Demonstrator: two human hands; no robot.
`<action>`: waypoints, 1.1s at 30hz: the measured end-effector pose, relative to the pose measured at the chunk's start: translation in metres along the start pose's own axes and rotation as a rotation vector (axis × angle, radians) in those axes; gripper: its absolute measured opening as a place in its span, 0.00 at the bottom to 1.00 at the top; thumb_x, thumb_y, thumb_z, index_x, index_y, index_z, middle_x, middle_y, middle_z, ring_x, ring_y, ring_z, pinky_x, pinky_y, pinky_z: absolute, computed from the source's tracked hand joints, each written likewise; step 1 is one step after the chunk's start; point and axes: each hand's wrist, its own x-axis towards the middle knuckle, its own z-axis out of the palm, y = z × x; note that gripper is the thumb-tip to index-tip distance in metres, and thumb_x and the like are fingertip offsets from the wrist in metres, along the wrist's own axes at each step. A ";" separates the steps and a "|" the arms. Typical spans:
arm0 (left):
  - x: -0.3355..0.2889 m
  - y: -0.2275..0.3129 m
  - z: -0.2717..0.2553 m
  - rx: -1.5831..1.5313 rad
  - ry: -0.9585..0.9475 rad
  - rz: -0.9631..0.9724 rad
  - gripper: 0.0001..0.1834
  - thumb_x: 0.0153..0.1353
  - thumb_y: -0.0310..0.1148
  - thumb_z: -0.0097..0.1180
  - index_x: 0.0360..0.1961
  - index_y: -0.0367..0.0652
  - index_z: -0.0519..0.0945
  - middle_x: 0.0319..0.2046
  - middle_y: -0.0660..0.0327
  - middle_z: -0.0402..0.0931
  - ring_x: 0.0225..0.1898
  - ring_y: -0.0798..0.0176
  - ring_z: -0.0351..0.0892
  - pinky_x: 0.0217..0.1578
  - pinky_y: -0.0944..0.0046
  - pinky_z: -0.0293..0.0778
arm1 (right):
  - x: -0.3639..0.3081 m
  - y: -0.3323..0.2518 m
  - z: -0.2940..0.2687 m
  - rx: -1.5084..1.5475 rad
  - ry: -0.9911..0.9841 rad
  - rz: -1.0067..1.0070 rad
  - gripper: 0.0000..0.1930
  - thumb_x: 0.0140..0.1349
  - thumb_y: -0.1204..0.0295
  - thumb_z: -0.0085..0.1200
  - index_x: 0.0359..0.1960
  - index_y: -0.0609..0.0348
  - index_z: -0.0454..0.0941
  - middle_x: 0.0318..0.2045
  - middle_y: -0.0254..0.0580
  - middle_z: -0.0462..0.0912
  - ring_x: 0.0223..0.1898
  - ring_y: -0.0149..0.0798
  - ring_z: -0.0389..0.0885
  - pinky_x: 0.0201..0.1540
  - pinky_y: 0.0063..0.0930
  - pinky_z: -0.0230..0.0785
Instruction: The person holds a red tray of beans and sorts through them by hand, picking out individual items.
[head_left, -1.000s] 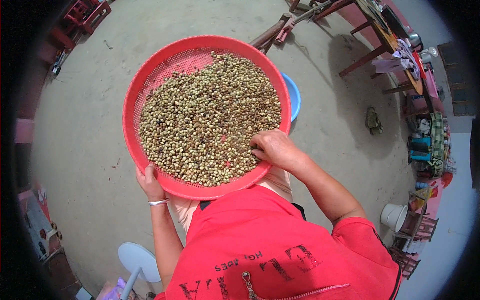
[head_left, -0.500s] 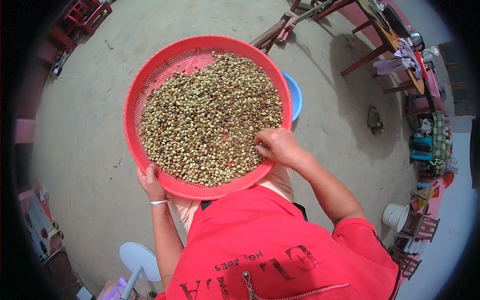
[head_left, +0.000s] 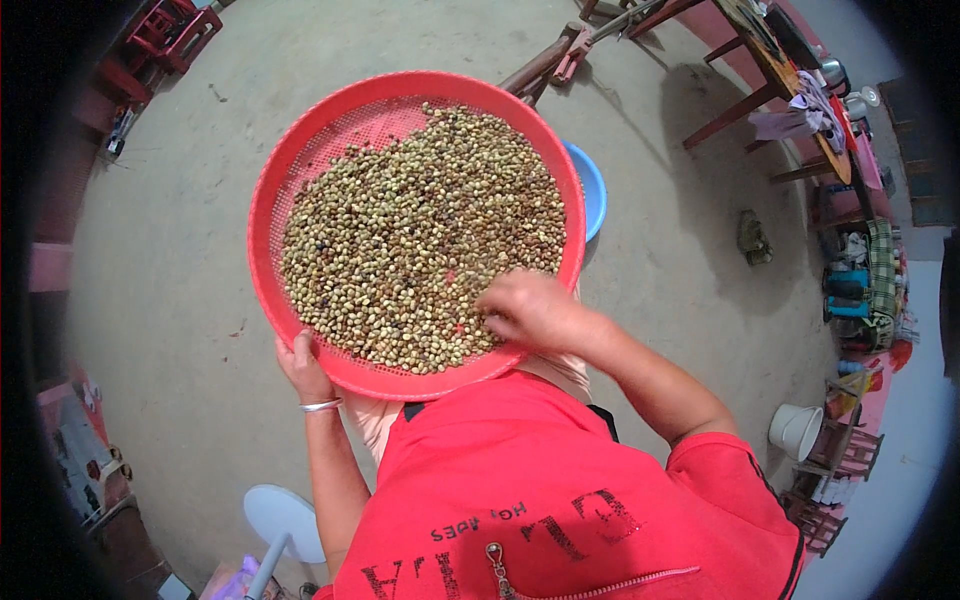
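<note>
A round red plastic sieve [head_left: 268, 190] rests across my lap, holding a broad layer of small tan, greenish and dark brown beans [head_left: 410, 230] that look like unroasted coffee. At its lower left rim, my left hand [head_left: 303, 368] grips the edge, thumb on top and the other fingers hidden underneath. Over the lower right of the beans is my right hand [head_left: 530, 308], its fingers curled in and a little blurred. Whatever those fingers hold, if anything, cannot be made out. Bare perforated mesh [head_left: 375, 125] shows along the sieve's upper left.
Behind the sieve's right side, a blue basin [head_left: 590, 190] partly shows. A wooden table [head_left: 760, 70] with cloths stands at the upper right, a white bucket [head_left: 795, 430] at the lower right. A round pale disc [head_left: 280, 520] on a rod is at the lower left.
My right hand has moved left and slightly down over the beans, away from the sieve's right rim. My left hand keeps its grip on the rim.
</note>
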 end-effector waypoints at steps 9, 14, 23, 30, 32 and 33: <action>-0.004 0.005 0.009 -0.021 0.011 0.043 0.22 0.60 0.29 0.49 0.56 0.32 0.73 0.46 0.57 0.77 0.44 0.62 0.77 0.47 0.63 0.72 | 0.014 0.032 -0.012 0.129 0.197 0.130 0.11 0.58 0.77 0.56 0.43 0.59 0.82 0.39 0.47 0.84 0.43 0.50 0.83 0.48 0.41 0.76; -0.002 0.003 0.005 0.019 -0.011 0.044 0.22 0.60 0.29 0.49 0.56 0.32 0.73 0.47 0.56 0.77 0.45 0.62 0.76 0.47 0.62 0.72 | 0.002 0.042 -0.038 0.104 0.364 0.233 0.09 0.59 0.77 0.56 0.40 0.59 0.82 0.37 0.46 0.85 0.40 0.47 0.84 0.44 0.39 0.77; -0.004 0.005 0.007 -0.014 -0.009 0.029 0.20 0.60 0.27 0.48 0.53 0.29 0.74 0.48 0.55 0.78 0.46 0.61 0.77 0.51 0.62 0.72 | -0.003 0.033 -0.010 -0.096 0.021 0.186 0.06 0.57 0.73 0.59 0.36 0.57 0.81 0.32 0.44 0.82 0.39 0.50 0.82 0.43 0.44 0.75; -0.005 0.000 0.004 -0.024 -0.001 0.030 0.20 0.60 0.27 0.49 0.53 0.29 0.74 0.48 0.55 0.78 0.46 0.61 0.77 0.50 0.63 0.72 | 0.001 0.006 -0.026 -0.073 -0.281 0.219 0.07 0.55 0.71 0.56 0.34 0.57 0.82 0.28 0.49 0.82 0.34 0.53 0.82 0.38 0.48 0.74; -0.005 0.002 0.006 -0.045 -0.004 0.024 0.20 0.60 0.27 0.49 0.53 0.29 0.74 0.48 0.55 0.78 0.46 0.61 0.77 0.50 0.63 0.72 | -0.004 0.003 -0.025 -0.059 -0.439 0.227 0.08 0.55 0.70 0.54 0.34 0.58 0.83 0.27 0.50 0.83 0.33 0.54 0.83 0.37 0.48 0.74; -0.005 0.002 0.007 -0.062 -0.002 0.020 0.20 0.60 0.27 0.49 0.53 0.29 0.74 0.48 0.55 0.78 0.46 0.61 0.77 0.50 0.63 0.72 | -0.007 0.006 -0.012 -0.039 -0.409 0.206 0.09 0.55 0.70 0.53 0.33 0.59 0.84 0.26 0.51 0.83 0.32 0.55 0.83 0.36 0.49 0.74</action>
